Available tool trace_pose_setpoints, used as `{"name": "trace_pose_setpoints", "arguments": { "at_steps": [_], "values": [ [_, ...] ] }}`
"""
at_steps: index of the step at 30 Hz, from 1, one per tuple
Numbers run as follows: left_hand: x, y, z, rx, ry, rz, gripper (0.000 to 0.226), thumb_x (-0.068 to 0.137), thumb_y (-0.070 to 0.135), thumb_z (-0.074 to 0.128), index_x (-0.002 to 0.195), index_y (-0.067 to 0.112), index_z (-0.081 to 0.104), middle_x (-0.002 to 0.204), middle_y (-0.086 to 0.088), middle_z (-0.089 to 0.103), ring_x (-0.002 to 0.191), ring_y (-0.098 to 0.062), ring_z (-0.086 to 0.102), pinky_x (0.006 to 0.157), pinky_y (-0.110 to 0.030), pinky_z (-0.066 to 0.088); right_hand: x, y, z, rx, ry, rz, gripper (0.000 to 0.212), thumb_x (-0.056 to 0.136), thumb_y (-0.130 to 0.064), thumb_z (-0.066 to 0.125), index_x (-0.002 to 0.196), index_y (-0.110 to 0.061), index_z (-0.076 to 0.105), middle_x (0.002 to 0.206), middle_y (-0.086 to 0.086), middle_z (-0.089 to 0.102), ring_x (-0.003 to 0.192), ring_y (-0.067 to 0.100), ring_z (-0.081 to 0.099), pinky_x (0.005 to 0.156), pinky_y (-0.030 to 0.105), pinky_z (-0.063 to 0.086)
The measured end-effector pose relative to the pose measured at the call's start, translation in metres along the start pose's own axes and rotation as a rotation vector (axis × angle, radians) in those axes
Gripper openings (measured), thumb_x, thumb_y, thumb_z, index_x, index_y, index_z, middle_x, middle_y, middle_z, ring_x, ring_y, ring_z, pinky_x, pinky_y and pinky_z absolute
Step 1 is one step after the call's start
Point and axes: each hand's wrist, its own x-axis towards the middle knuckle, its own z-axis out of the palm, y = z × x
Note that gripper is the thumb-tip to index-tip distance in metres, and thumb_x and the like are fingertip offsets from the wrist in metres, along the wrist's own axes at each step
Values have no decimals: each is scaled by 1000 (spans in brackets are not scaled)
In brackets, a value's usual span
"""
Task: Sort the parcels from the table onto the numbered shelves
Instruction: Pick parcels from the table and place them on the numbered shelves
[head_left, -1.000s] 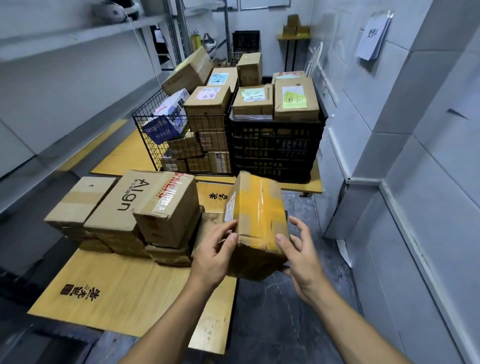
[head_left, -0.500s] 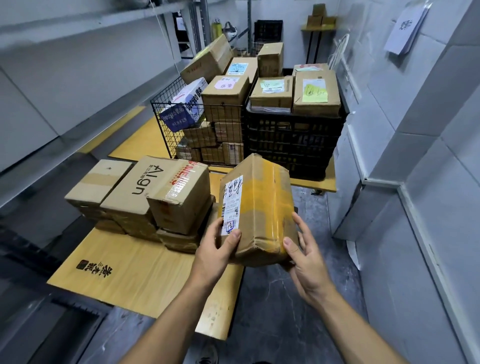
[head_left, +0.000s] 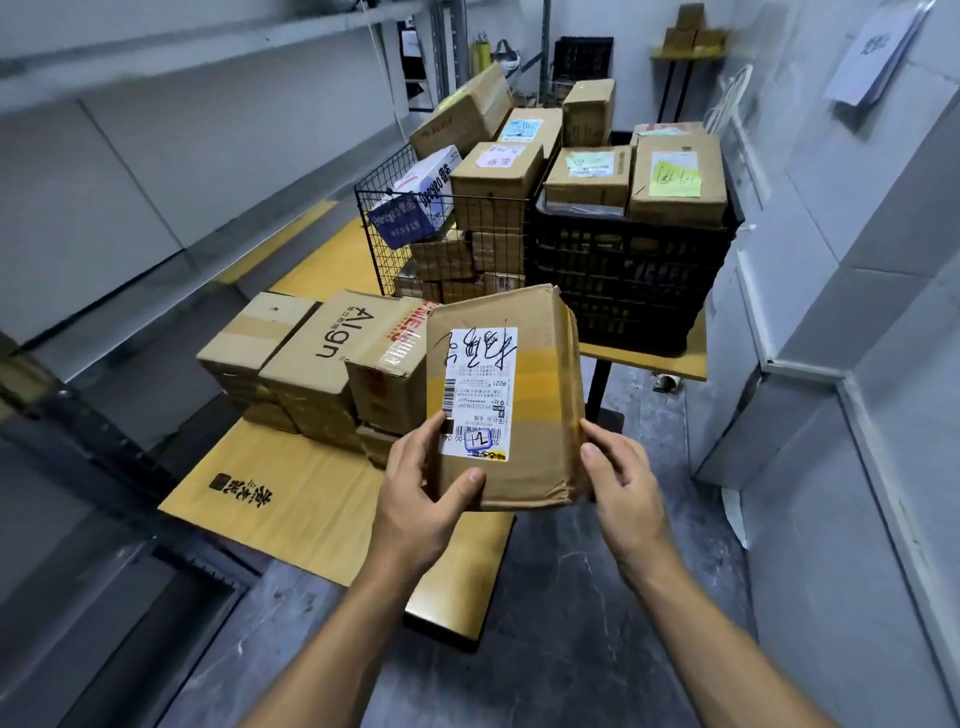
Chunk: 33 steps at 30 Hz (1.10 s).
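Status: early, by my read. Left hand (head_left: 415, 491) grips the near-left corner of one parcel (head_left: 545, 410), thumb laid over its front face below the shipping label (head_left: 480, 387), fingers behind. Right hand (head_left: 621, 480) curls round the near-right edge, thumb on the side. Parcel is in the air, tilted up with the label toward the camera, above the near edge of the desk (head_left: 291, 499), resting on nothing. Label carries a hand-drawn mark in a blue box; it reads upside down and I can't make out the number reliably. Likely step = read destination, then carry to shelf; not shelved yet. Left to do, just behind the parcel: a cluster of cartons on the same desk, incl. the Align box (head_left: 322, 353), a plain box (head_left: 254, 332) on its left and a red-taped box (head_left: 382, 382) on its right, with more stacked under them. Farther back, on a second desk (head_left: 649, 358): wire basket (head_left: 376, 221) packed with cartons above its rim, black crate (head_left: 623, 280) beside it with more cartons on top, one with a yellow-green note (head_left: 675, 179). Shelves (head_left: 171, 49) along the left: visible stretches show no parcels and no legible numbers. Nothing in view counts as done; bulk of the job remains.
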Motion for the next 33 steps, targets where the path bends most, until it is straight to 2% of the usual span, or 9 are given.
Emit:
{"name": "trace_pose_setpoints", "arguments": {
  "at_steps": [4, 7, 15, 19, 23, 26, 29, 31, 33],
  "values": [
    [-17, 1, -32, 30, 79, 59, 68, 75, 50, 68, 137, 42, 42, 130, 14, 46, 122, 5, 44, 99, -34, 48, -15, -12, 21, -25, -110, -32, 56, 79, -71, 50, 127, -44, 59, 125, -5, 60, 114, 4, 59, 102, 47, 49],
    [-37, 3, -65, 88, 140, 86, 69, 75, 46, 69, 138, 42, 42, 132, 9, 45, 125, 3, 42, 100, -41, 48, -35, -25, 44, 42, -188, -70, 48, 78, -68, 56, 125, -62, 51, 125, -5, 60, 113, 11, 62, 99, 48, 52],
    [-121, -7, -174, 232, 276, 41, 69, 76, 32, 70, 139, 38, 42, 135, 11, 42, 126, -2, 42, 105, -30, 41, -121, -66, 130, 52, -434, -124, 59, 73, -56, 68, 126, -63, 42, 129, -10, 60, 120, 6, 59, 105, 46, 49],
    [-171, -11, -231, 277, 382, 22, 67, 77, 32, 69, 139, 35, 43, 135, 8, 42, 126, 1, 41, 105, -19, 36, -168, -84, 178, 53, -554, -153, 63, 84, -31, 73, 124, -64, 37, 125, -15, 59, 116, -7, 56, 104, 40, 50],
    [-220, -16, -284, 332, 474, -9, 66, 78, 32, 69, 140, 32, 44, 136, 8, 41, 125, 2, 40, 103, -8, 30, -219, -99, 224, 102, -656, -167, 65, 89, -24, 74, 136, -46, 34, 119, -14, 59, 104, -10, 59, 85, 19, 53],
    [-252, -17, -318, 379, 530, -20, 65, 79, 30, 69, 139, 29, 46, 135, 6, 41, 123, 7, 38, 101, -3, 27, -255, -115, 254, 110, -702, -179, 73, 86, -28, 76, 144, -36, 31, 116, -17, 58, 101, -9, 60, 79, 15, 52],
    [-276, -17, -349, 440, 591, -47, 66, 79, 33, 69, 140, 29, 45, 137, 5, 41, 122, 2, 40, 101, -3, 25, -281, -131, 281, 137, -770, -190, 69, 86, -21, 76, 136, -37, 31, 109, -22, 54, 92, -16, 59, 67, 6, 49],
    [-287, -18, -368, 481, 625, -69, 66, 80, 35, 68, 141, 30, 43, 138, 6, 40, 123, -2, 40, 102, -8, 27, -294, -140, 299, 140, -808, -196, 68, 86, -25, 77, 131, -45, 31, 111, -20, 55, 96, -7, 58, 72, 12, 53],
    [-296, -18, -384, 504, 650, -92, 67, 81, 36, 69, 142, 31, 41, 139, 6, 37, 123, -3, 38, 101, -11, 28, -303, -146, 315, 147, -840, -196, 68, 85, -31, 78, 131, -50, 32, 115, -15, 58, 103, 1, 59, 87, 34, 58]
  ]
}}
